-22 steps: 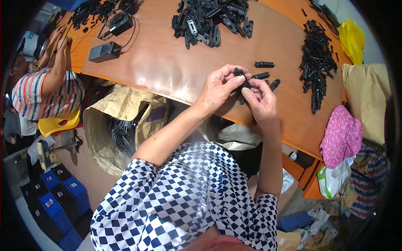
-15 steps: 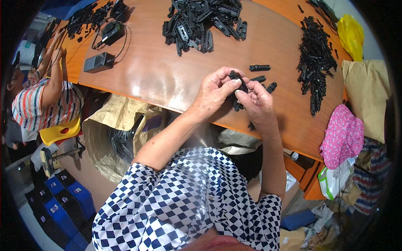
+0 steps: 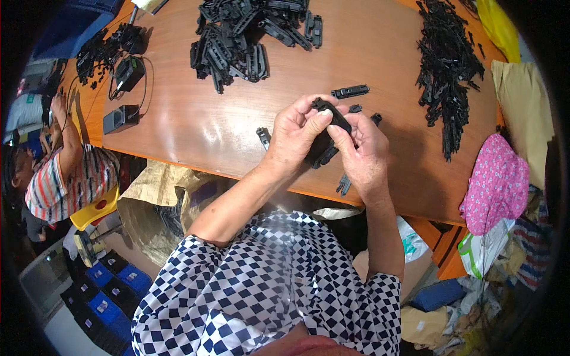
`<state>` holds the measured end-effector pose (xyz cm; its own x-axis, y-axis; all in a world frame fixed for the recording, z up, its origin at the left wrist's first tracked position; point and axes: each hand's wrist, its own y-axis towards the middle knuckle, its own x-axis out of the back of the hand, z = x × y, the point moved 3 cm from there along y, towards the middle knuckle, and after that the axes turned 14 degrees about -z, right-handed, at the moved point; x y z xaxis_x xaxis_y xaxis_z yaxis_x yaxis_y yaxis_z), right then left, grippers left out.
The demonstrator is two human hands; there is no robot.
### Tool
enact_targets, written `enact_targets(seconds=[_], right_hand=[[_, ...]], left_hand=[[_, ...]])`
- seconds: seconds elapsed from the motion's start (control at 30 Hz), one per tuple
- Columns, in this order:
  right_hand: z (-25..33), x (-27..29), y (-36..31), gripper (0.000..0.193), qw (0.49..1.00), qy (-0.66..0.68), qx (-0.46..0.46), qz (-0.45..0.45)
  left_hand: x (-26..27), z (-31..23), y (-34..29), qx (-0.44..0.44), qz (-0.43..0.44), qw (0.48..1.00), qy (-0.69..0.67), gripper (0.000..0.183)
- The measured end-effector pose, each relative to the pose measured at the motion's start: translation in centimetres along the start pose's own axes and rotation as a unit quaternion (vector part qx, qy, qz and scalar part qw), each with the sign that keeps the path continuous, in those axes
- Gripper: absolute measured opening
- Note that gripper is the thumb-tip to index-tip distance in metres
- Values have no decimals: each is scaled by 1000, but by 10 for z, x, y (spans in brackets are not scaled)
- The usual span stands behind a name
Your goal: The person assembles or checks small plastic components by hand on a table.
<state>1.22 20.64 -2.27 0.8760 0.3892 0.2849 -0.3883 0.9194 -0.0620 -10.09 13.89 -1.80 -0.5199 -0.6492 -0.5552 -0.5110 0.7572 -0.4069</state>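
Note:
Between both hands, just above the wooden table, I hold a narrow black plastic part [image 3: 335, 118]. My left hand [image 3: 298, 132] pinches its left end with thumb and fingers. On its right side, the thumb and fingers of my right hand [image 3: 363, 148] close on the same part. Similar loose black parts lie around my hands: one long piece [image 3: 350, 91] just beyond them, another piece [image 3: 263, 137] left of my left wrist, and a small one [image 3: 344, 184] below, beside my right wrist. More dark pieces under my hands are partly hidden.
A heap of black parts [image 3: 237, 41] lies at the far middle, and a pile of thinner black pieces [image 3: 448, 77] at the right. Two black adapters with cords [image 3: 122, 118] sit on the left. An open sack [image 3: 148, 204] stands below the table edge. A co-worker [image 3: 74, 178] sits far left.
My view has shifted, so the heaps sit further left. The black part in my hands now shows more of its length, tilted between my thumbs.

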Motion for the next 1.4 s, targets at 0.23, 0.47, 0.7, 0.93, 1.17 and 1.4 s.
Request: enact_targets(seconds=[0.23,0.47,0.7,0.93,1.17,1.4], right_hand=[[11,9,5,26,996,85,-13,9],[8,1,4,25,985,170,-27,-19],[8,11,3,18,994,59,80,-45],[15,28,3,19,995,-14,97,-31],[11,81,19,24,941,-230,222,-113],[-40,152,67,21,826,-486,178,-222]], left_hand=[[-9,-6,10,10,10,999,29,32],[-4,-5,12,-22,52,998,30,32],[-5,-2,10,33,54,998,-1,36],[-13,-8,10,15,70,995,73,36],[8,-78,71,-495,58,531,686,25],[12,-85,120,-516,124,299,793,29]])
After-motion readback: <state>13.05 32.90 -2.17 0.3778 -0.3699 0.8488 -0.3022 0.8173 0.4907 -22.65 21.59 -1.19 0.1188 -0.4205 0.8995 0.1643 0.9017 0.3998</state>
